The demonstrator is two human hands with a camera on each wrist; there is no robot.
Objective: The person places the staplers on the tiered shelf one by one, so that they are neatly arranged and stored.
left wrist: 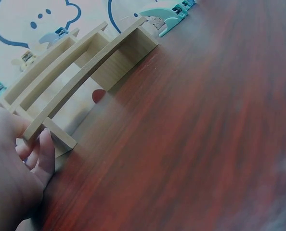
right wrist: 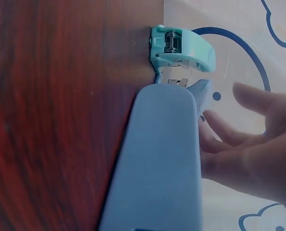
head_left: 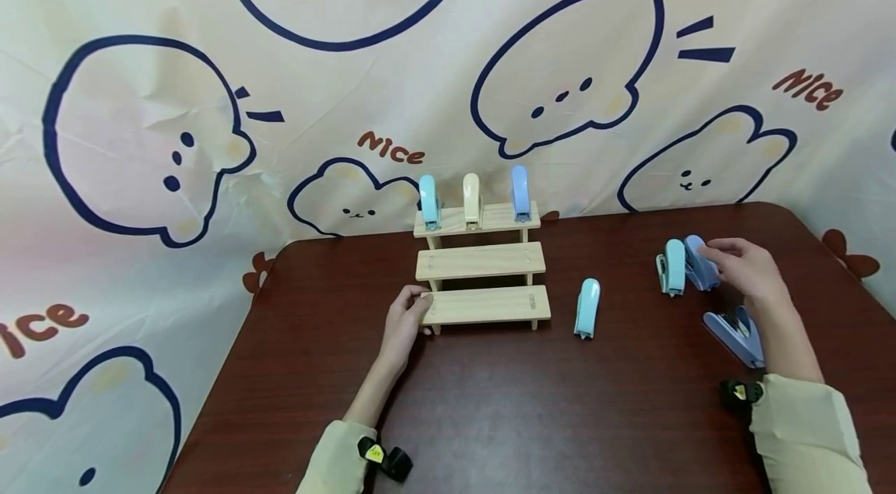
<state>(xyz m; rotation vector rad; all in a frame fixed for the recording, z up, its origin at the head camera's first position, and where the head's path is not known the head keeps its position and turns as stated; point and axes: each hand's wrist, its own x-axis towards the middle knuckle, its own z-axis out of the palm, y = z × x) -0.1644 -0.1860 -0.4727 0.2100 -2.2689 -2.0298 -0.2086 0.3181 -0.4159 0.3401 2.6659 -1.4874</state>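
Note:
My left hand point(head_left: 404, 319) grips the left end of a three-step wooden stand point(head_left: 483, 306), thumb on top of the lowest step and fingers below its edge. My right hand point(head_left: 747, 270) is at a blue hole punch point(head_left: 702, 267), fingers spread around its near side; in the right wrist view a gap shows between thumb and fingers point(right wrist: 229, 132). A teal hole punch point(head_left: 673, 267) stands just left of that one. Closer to me, under the right forearm, lies another blue hole punch point(head_left: 736, 337), large in the right wrist view's foreground.
On the stand's top step are a teal punch point(head_left: 430, 202), a cream punch point(head_left: 472, 201) and a blue punch point(head_left: 520, 193). Another light blue punch point(head_left: 587, 309) is on the dark wooden table point(head_left: 532, 416) right of the stand. A patterned cloth point(head_left: 378, 97) hangs behind.

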